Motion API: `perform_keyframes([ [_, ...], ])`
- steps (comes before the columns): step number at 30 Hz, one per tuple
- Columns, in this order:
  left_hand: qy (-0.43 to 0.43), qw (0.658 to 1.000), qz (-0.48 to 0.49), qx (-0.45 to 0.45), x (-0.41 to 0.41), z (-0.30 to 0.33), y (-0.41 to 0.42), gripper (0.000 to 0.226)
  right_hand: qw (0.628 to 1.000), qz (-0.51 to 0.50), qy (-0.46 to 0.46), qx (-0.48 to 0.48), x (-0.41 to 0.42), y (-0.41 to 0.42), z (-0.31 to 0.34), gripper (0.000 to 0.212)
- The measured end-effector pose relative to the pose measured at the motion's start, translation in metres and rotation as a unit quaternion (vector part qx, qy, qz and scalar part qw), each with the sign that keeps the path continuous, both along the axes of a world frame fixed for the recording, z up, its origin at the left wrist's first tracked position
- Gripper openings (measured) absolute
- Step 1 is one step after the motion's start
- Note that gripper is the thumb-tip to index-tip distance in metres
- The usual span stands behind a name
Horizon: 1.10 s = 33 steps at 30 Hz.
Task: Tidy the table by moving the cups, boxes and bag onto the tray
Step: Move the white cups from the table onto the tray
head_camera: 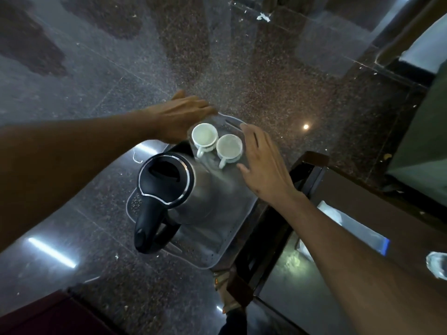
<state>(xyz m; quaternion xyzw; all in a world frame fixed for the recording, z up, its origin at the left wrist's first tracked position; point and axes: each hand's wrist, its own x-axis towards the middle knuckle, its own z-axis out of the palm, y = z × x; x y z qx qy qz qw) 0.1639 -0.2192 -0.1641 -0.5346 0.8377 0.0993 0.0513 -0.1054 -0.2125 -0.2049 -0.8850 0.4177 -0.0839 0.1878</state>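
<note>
Head view: the tray (225, 247) sits on a small dark stand over the stone floor, its long axis running from the near-left corner, under the kettle (183, 189), to the far-right end. At that far end stand two white cups (205, 136) (229, 147), upright, just beside each other and perhaps touching, handles turned back toward the person. Both hands flank them. The left hand (180, 117) hovers past the tray's far left edge, palm down, fingers spread and empty. The right hand (262, 163) hangs by the right edge, open too, fingers loosely extended and gripping nothing, its fingertips close to the nearer cup; whether they touch it I cannot tell. So the cups lie straight ahead between the two hands, and the right hand is the nearer to them. I count one tray, one kettle, two cups. A clear bag (355, 228) with a blue edge lies on the dark table (362, 189) to the right, well apart from the tray and on the right arm's side, partly hidden by that forearm. A clear object (436, 264) shows at the frame's right edge, too cropped to name. No boxes are visible. To my eye the cups are done and the bag comes next, a reach for the right hand.
</note>
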Motion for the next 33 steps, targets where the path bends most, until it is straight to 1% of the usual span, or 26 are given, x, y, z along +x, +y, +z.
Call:
perform_keyframes([
  [3, -0.011, 1.000, 0.022, -0.010, -0.020, 0.021, -0.009, 0.070, 1.000, -0.020, -0.008, 0.000, -0.031, -0.001, 0.017, 0.087],
  [6, -0.060, 0.998, 0.018, -0.001, -0.051, 0.044, -0.027, 0.075, 0.999, -0.048, -0.012, -0.012, -0.067, -0.002, 0.030, 0.082],
  [9, -0.099, 0.995, 0.001, 0.003, -0.096, 0.063, -0.045, 0.075, 0.997, -0.066, -0.001, -0.025, -0.110, -0.003, 0.034, 0.080],
  [14, -0.106, 0.994, -0.013, 0.012, -0.178, 0.069, -0.051, 0.074, 0.994, -0.102, 0.000, -0.022, -0.176, 0.012, 0.040, 0.080],
  [17, -0.080, 0.996, -0.026, 0.010, -0.245, 0.062, -0.048, 0.075, 0.992, -0.124, 0.020, -0.025, -0.226, 0.022, 0.043, 0.081],
  [20, -0.051, 0.998, -0.033, 0.030, -0.304, 0.051, -0.036, 0.081, 0.990, -0.141, 0.020, -0.019, -0.264, 0.032, 0.046, 0.079],
  [24, 0.013, 0.997, -0.054, 0.053, -0.408, 0.028, -0.008, 0.081, 0.982, -0.185, 0.031, -0.001, -0.338, 0.048, 0.044, 0.079],
  [28, 0.079, 0.993, -0.061, 0.063, -0.510, 0.004, 0.032, 0.076, 0.973, -0.228, 0.023, 0.035, -0.417, 0.073, 0.035, 0.078],
  [33, 0.096, 0.987, -0.081, 0.097, -0.615, -0.025, 0.076, 0.079, 0.961, -0.269, 0.037, 0.056, -0.512, 0.113, 0.018, 0.073],
])
